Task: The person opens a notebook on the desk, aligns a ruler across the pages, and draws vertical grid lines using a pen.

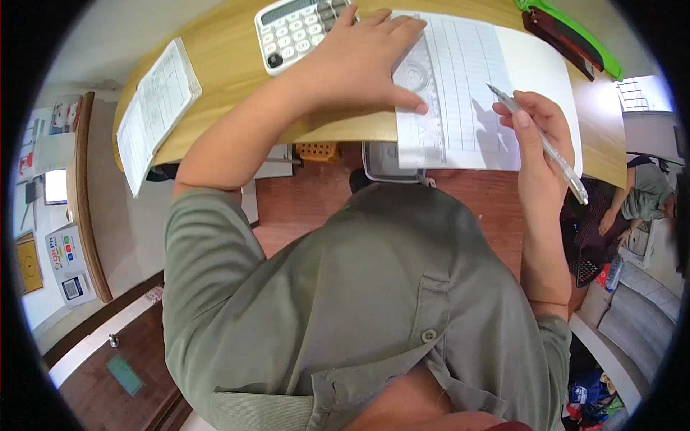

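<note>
A sheet of lined paper [478, 115] lies on the wooden table and reaches its near edge, with vertical lines across it. On its left part rests a clear plastic ruler [429, 108] with a protractor shape in it. My left hand [363, 61] is open and spread palm down, its thumb and fingertips at the ruler's left side. Just beyond that hand, a white calculator [296, 32] is partly covered by it. In my right hand [535, 133] a clear pen [557, 159] is gripped, its tip pointing up and left over the paper's right part.
A small stack of printed papers [159, 108] overhangs the table's left edge. At the far right sits a green and dark stapler [568, 36]. White paper [539, 65] extends under the lined sheet. Another person [643, 197] sits off to the right. Below the table is an orange basket [316, 151].
</note>
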